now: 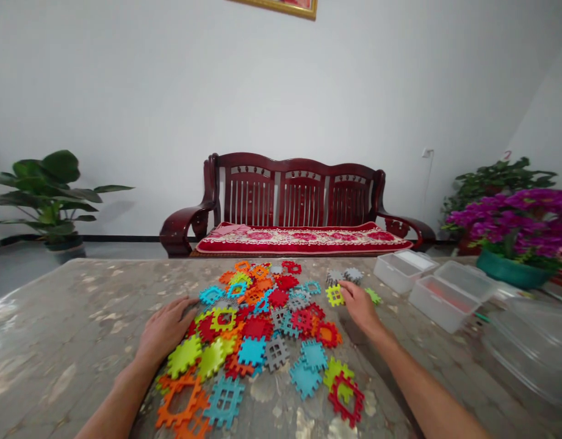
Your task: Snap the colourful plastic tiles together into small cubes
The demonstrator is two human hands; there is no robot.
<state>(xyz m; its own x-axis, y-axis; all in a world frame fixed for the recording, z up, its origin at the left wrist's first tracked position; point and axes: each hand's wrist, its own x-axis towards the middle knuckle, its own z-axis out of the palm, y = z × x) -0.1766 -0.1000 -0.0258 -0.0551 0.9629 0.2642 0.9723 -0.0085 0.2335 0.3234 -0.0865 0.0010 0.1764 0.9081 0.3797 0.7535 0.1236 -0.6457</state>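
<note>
A pile of interlocking plastic building tiles (257, 328) in red, orange, lime, blue and grey spreads across the middle of the table. Some tiles are solid, others have window-like or rounded cut-outs. My left hand (168, 326) lies at the pile's left edge, its thumb apart from the fingers, with nothing seen in it. Between the thumb and fingers of my right hand (359, 305) is a lime tile (334, 296) with a window pattern, right of the pile. Just behind that hand sit grey tiles (345, 277) in a small group, and another lime tile (373, 296) lies beside it.
Clear plastic boxes (439, 305) stand on the right of the patterned tabletop (79, 329), one with something reddish inside. A large clear container (532, 347) is nearer me. Purple flowers in a teal pot (514, 268) stand far right. Behind the table is a wooden bench (299, 189).
</note>
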